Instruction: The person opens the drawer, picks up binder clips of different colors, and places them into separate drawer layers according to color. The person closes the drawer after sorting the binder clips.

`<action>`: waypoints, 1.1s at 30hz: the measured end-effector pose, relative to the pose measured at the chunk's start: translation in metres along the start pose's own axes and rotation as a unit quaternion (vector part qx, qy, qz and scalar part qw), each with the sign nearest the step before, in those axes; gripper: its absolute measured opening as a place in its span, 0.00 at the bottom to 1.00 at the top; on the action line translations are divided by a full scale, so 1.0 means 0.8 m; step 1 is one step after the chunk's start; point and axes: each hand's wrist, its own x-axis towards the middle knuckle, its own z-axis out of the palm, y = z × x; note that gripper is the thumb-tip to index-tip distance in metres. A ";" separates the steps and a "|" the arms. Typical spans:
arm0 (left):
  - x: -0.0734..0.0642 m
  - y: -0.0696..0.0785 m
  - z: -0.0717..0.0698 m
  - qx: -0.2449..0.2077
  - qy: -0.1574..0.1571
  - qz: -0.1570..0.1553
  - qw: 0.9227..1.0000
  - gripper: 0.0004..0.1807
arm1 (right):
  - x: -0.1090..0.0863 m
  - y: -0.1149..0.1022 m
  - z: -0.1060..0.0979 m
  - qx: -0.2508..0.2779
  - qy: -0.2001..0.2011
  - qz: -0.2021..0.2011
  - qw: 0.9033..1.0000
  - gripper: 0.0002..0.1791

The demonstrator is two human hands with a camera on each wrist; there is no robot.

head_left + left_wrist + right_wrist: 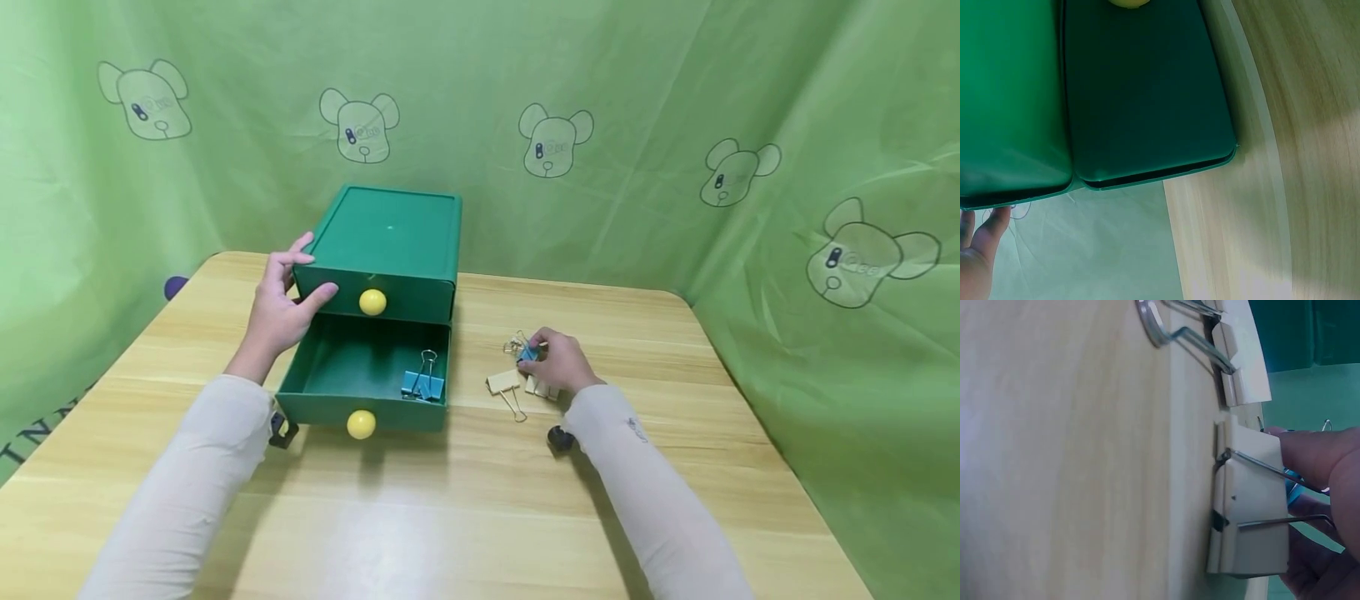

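Note:
My left hand (281,310) grips the left front corner of a green two-drawer box (386,237), thumb on the front and fingers along the side. The lower drawer (318,408) is pulled out; blue binder clips (422,385) lie in its right front corner. Right of the box, my right hand (561,360) pinches a blue binder clip (528,354) between thumb and fingers at the tabletop. Two cream binder clips lie nearby: one (503,382) to the left, another (1260,506) under the hand. The hand partly hides the pinched clip in the right wrist view.
Yellow round knobs (362,424) stick out from both drawers. The upper drawer (412,304) is closed. The wooden table (465,508) carries everything, with a green curtain (465,192) hanging behind and at both sides.

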 end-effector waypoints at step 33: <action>-0.001 0.003 0.002 -0.006 0.003 0.000 1.000 0.24 | -0.043 -0.055 -0.023 0.017 0.052 -0.080 0.995 0.18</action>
